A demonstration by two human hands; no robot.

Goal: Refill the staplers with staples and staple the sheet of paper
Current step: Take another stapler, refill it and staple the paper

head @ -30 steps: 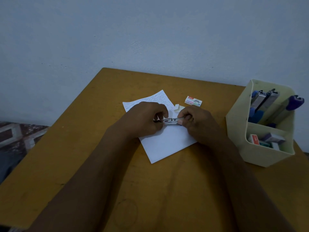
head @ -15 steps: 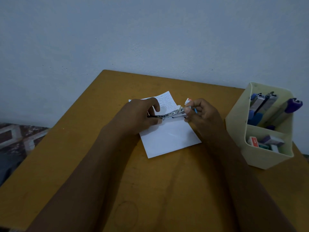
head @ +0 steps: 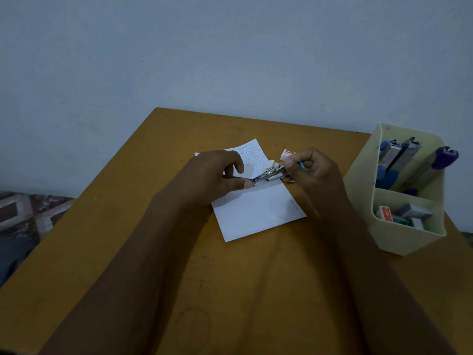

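A stapler point(head: 267, 174) is held just above the sheet of paper point(head: 258, 208), its long axis running 8 to 2 o'clock. The left hand point(head: 215, 175) pinches its 8 o'clock end; the right hand point(head: 312, 170) pinches its 2 o'clock end.

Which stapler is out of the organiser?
The silver metal stapler, gripped by left hand and right hand above the white paper sheet; the other staplers stand in the cream plastic organiser.

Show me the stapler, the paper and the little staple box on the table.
stapler point(head: 268, 174), head view, shiny metal middle.
sheet of paper point(head: 258, 213), head view, blank near half.
staple box point(head: 286, 155), head view, white side.
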